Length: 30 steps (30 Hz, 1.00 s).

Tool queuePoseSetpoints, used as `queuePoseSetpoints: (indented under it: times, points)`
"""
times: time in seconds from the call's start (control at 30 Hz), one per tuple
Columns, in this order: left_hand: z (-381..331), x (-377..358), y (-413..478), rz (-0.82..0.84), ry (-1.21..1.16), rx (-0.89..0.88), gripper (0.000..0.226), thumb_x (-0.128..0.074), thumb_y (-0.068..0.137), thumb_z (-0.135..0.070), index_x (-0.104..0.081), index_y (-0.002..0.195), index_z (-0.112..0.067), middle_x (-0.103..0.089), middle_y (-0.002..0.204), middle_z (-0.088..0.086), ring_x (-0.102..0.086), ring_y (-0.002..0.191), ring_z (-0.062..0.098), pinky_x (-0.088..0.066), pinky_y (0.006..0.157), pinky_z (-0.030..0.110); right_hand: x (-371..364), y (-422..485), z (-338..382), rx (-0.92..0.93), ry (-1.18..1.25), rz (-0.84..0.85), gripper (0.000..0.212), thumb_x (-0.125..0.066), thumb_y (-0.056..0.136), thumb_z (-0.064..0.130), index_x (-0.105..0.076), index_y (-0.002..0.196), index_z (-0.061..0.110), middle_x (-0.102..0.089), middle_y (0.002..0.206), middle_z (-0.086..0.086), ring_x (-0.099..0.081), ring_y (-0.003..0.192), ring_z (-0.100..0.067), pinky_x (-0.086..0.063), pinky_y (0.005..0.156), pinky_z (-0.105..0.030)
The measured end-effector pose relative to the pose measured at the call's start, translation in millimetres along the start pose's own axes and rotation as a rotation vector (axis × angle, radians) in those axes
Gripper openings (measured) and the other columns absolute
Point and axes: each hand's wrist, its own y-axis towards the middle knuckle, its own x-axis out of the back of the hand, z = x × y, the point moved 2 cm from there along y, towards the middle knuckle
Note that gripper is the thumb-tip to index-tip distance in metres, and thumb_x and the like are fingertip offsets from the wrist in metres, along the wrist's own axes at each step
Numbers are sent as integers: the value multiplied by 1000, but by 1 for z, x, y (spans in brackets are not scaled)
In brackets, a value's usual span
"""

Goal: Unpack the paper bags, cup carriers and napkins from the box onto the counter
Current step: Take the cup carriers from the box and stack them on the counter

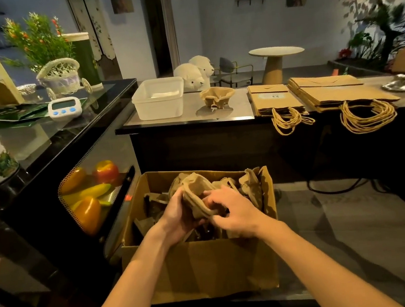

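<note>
Okay, head view: my left hand (178, 217) and right hand (231, 213) both curl fingers round a cup carrier (196, 192) over the box (202, 268), probably prying it off the pile beneath my fingers. Beyond my fingertips, paper bags (276, 98) and a second carrier (217, 96) sit on the counter (187, 119).

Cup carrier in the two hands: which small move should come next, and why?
Probably lift the cup carrier straight up out of the box. The left hand and right hand grip it, and a second carrier on the counter beside the plastic tub shows where it goes.
</note>
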Motion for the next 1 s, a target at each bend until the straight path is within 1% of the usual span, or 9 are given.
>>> queuePoseSetpoints:
  times: [0.13, 0.23, 0.37, 0.5, 0.6, 0.67, 0.77, 0.9, 1.0]
  points:
    - [0, -7, -2, 32, 78, -21, 56, -22, 109, -50, -69, 120, -21, -73, 118, 11, -65, 115, 29, -56, 90, 41, -1, -3, 6, 69, -184, 0, 42, -44, 98, 57, -66, 108, 24, -67, 121, 5, -55, 120, -14, -27, 122, -44]
    - [-5, -9, -6, 58, 46, -31, 73, -25, 100, -70, -69, 124, -16, -72, 122, 15, -66, 116, 29, -53, 90, 41, 4, -7, 4, 85, -322, 65, 35, -49, 101, 47, -62, 124, 24, -61, 136, 2, -46, 135, -16, -17, 125, -46]
    - [-6, -23, -4, 47, 211, -111, 43, -53, 95, -57, -69, 118, -25, -75, 117, 3, -67, 115, 23, -55, 90, 35, 7, -20, -3, 32, -314, 32, 46, -47, 100, 55, -60, 133, 24, -46, 152, 3, -34, 144, -15, -21, 124, -42]
    - [-1, -35, 0, -41, 117, -156, 31, -55, 100, -44, -66, 114, -18, -73, 109, 9, -65, 113, 28, -51, 97, 39, 22, -27, -31, -312, 96, -525, 42, -59, 97, 46, -52, 134, 27, -50, 136, 9, -49, 128, -12, -48, 101, -29]
    - [7, -40, 6, -129, 123, -189, 65, -66, 71, -67, -59, 122, -27, -62, 128, 8, -55, 123, 29, -44, 109, 52, 22, -25, -49, -621, -150, -236, 59, -60, 99, 37, -35, 151, 25, -52, 143, -2, -51, 132, -24, -45, 105, -39]
    - [14, -40, 9, -172, 156, -207, 72, -63, 67, -76, -55, 124, -33, -56, 134, 2, -49, 128, 27, -38, 114, 55, 20, -24, -51, -601, -222, -172, 50, -58, 100, 37, -42, 147, 27, -62, 133, -1, -58, 123, -21, -46, 102, -38]
    - [16, -38, 12, -234, 177, -221, 55, -56, 90, -65, -50, 131, -28, -51, 138, 1, -45, 131, 26, -34, 116, 51, 20, -24, -47, -535, -157, -364, 38, -55, 102, 39, -56, 138, 28, -65, 126, 8, -62, 112, -11, -50, 89, -29]
    - [16, -40, 6, -212, 166, -230, 74, -57, 73, -74, -49, 133, -31, -51, 142, -1, -46, 133, 24, -33, 118, 53, 12, -31, -33, -319, -131, -635, 29, -60, 98, 36, -65, 124, 23, -64, 119, 9, -53, 107, -2, -38, 78, -8]
    - [16, -40, 5, -181, 150, -242, 77, -57, 72, -78, -49, 133, -32, -52, 140, -3, -47, 131, 22, -35, 117, 51, 6, -34, -28, -217, -89, -655, 20, -65, 95, 34, -65, 113, 24, -62, 109, 13, -52, 100, -1, -35, 74, -6]
